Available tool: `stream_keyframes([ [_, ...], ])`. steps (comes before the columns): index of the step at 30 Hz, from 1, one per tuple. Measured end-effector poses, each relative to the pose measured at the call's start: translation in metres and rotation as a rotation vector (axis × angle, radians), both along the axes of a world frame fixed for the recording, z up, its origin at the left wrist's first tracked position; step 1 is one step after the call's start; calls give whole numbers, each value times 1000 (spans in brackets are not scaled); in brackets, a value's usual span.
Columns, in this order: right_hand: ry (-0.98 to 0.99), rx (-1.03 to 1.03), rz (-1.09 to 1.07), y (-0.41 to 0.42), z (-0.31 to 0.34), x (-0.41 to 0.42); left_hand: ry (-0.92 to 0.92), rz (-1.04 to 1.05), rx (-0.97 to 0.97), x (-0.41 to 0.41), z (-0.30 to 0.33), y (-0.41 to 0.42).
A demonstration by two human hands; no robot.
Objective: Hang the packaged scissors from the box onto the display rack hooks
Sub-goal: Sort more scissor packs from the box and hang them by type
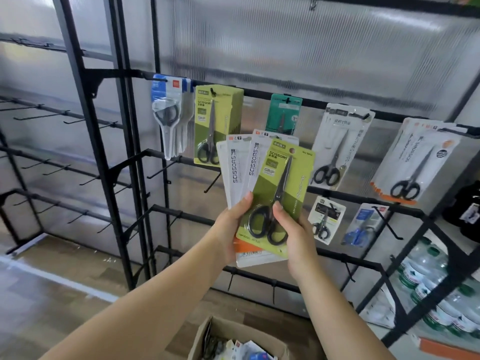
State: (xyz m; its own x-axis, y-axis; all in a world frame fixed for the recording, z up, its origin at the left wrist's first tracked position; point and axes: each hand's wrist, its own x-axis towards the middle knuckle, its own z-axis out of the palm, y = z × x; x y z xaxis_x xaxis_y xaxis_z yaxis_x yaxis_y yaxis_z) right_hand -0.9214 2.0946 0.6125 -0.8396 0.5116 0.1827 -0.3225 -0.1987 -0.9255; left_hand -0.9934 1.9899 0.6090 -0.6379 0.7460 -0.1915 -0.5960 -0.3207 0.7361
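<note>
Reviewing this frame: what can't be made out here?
Head view only.
- White scissor packs: mostly covered by the green pack; count unclear.
- Cardboard box: cut by bottom edge; contents blurred.
- Left hand fingers: hidden behind the packs.
- Small print on the green pack: too small.

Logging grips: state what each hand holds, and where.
Left hand holds fanned white scissors packs by their lower ends; right hand pinches the green scissors pack near its bottom.

1. The fan of scissors packs [262, 183] sits at frame centre, before the display rack [337, 105].
2. Left hand [231, 227] grips it at 7 o'clock, right hand [296, 232] at 5.
3. The cardboard box [205, 336] lies at 6 o'clock, below the arms.
4. Hung packs [217, 123] are at 12 o'clock.
</note>
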Motion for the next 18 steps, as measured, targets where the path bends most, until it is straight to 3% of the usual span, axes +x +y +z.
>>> stream_keyframes([
  [8, -36, 80, -39, -9, -7, -27, -49, 95, 56, -24, -27, -28],
  [18, -47, 165, -71, -29, 18, -111, 25, 327, -13, -122, -17, -95],
])
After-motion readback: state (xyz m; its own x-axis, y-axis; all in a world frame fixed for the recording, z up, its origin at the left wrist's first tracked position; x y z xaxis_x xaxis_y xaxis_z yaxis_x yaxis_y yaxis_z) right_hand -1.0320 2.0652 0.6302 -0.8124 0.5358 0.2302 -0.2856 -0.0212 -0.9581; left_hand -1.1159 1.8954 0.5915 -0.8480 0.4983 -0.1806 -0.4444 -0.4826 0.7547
